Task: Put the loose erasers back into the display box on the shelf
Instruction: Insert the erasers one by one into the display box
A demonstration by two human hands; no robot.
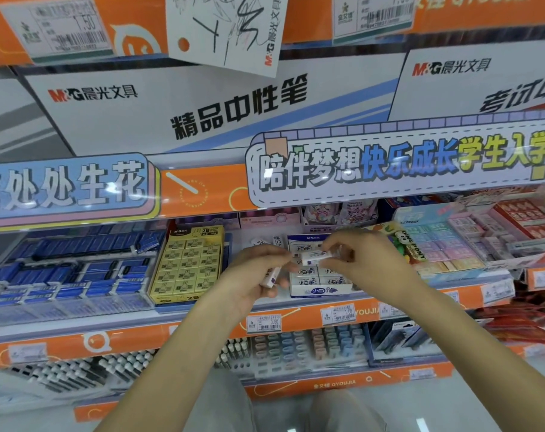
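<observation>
Erasers: one [315, 256] pinched in right hand [355, 257] fingertips, held just above the white display box [319, 289] near the shelf [202, 310] front edge. Left hand [252, 275] closed on a second eraser [271, 277], just left of the box. Box partly filled with white erasers. Yellow eraser box [187, 266] sits to its left, two loose erasers [266, 242] behind on shelf.

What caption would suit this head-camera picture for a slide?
Both hands hold small erasers over the white display box on a stationery shelf.
</observation>
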